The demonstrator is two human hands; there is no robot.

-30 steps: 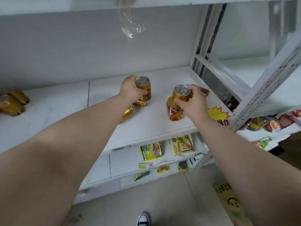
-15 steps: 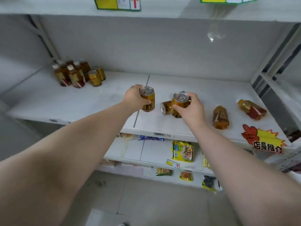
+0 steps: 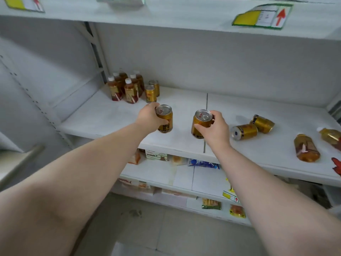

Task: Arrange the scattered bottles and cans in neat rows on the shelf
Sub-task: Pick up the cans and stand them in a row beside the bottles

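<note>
My left hand (image 3: 147,117) grips an upright gold can (image 3: 164,119) just above the white shelf (image 3: 103,117). My right hand (image 3: 214,128) grips a second upright gold can (image 3: 200,124) near the shelf's front edge. At the back left stand several brown tea bottles (image 3: 125,86) with white caps in rows, and two upright gold cans (image 3: 152,90) beside them. To the right, two gold cans (image 3: 252,127) lie on their sides. Further right lie two tea bottles (image 3: 306,147) on their sides, one cut off by the frame edge.
The shelf's back wall and a slanted left side panel (image 3: 46,85) bound the space. An upper shelf (image 3: 184,17) with yellow price tags hangs overhead. Lower shelves (image 3: 184,174) hold snack packets. A red sticker (image 3: 336,167) sits at the front right edge.
Both hands have carried their cans leftward along the shelf toward the standing bottles. The view has swung left, so the lying cans and bottles now sit to the right.
</note>
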